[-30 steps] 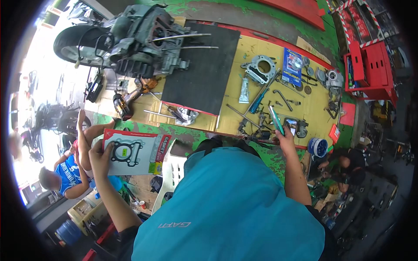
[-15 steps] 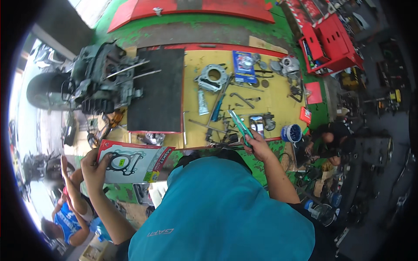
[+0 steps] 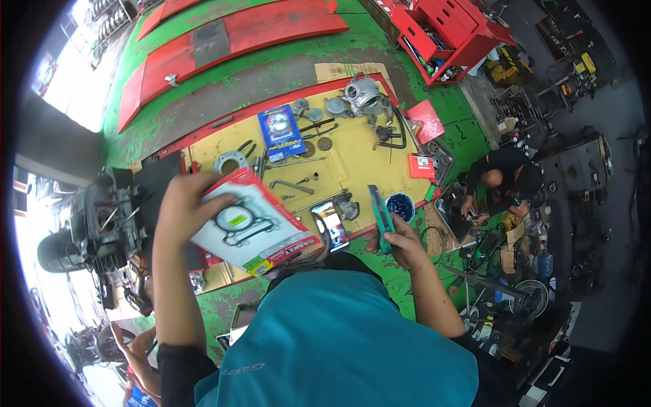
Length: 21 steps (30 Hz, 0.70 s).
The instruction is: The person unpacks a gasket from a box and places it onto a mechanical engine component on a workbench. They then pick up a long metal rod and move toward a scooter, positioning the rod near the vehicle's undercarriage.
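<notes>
My left hand (image 3: pixel 182 203) holds up a flat red-and-white packet (image 3: pixel 254 225) with a gasket set showing through its clear front, raised over the left part of the yellow work board (image 3: pixel 352 152). My right hand (image 3: pixel 400 241) grips a green utility knife (image 3: pixel 381 216), blade end pointing away from me, just above the board's near edge. A phone (image 3: pixel 331 222) lies on the board between both hands. My teal shirt fills the lower middle.
On the board lie a blue box (image 3: pixel 279 130), a carburettor-like part (image 3: pixel 363 95), a metal ring (image 3: pixel 229 163), wrenches and small parts. An engine (image 3: pixel 102 220) stands at left, a red tool cart (image 3: pixel 447 30) at top right. Another person (image 3: pixel 505 180) crouches at right.
The view has swung, shifting the board toward the centre and right. My left hand has lifted the gasket packet up and inward, closer to the knife hand. The right hand keeps its grip on the knife.
</notes>
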### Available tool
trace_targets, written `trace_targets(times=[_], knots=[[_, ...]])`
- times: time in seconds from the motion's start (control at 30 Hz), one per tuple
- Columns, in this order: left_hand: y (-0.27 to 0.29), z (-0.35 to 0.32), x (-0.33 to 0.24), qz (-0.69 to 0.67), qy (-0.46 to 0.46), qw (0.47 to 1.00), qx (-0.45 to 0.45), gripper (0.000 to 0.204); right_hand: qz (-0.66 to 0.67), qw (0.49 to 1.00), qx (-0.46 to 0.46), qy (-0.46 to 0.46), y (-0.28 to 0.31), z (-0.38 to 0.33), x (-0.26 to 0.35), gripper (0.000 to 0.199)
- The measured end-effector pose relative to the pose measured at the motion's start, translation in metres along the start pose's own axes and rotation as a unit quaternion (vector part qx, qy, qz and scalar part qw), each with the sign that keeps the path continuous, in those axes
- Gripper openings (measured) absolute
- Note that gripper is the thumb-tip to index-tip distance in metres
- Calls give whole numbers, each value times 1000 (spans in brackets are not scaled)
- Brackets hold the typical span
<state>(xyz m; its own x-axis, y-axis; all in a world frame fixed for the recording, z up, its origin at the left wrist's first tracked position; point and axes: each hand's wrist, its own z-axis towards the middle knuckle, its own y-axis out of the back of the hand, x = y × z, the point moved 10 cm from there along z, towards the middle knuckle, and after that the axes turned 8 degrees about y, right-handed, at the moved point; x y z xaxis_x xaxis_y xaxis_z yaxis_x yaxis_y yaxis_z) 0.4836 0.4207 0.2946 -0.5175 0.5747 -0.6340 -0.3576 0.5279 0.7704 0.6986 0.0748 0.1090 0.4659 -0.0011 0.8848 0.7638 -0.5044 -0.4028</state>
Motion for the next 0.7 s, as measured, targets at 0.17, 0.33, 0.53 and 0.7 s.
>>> trace_targets(times=[0.17, 0.33, 0.53, 0.7], knots=[[-147, 153, -61, 136, -93, 976, 140, 53, -121, 992, -23, -1, 80, 14, 26, 41], [-301, 233, -48, 131, -86, 955, 252, 52, -203, 966, -150, -54, 130, 25, 33, 31], [-393, 279, -53, 102, -74, 949, 290, 47, -143, 972, -179, -55, 158, 53, 16, 30], [-397, 286, -53, 145, -147, 976, 65, 43, -381, 913, -119, -81, 172, 102, 27, 34]])
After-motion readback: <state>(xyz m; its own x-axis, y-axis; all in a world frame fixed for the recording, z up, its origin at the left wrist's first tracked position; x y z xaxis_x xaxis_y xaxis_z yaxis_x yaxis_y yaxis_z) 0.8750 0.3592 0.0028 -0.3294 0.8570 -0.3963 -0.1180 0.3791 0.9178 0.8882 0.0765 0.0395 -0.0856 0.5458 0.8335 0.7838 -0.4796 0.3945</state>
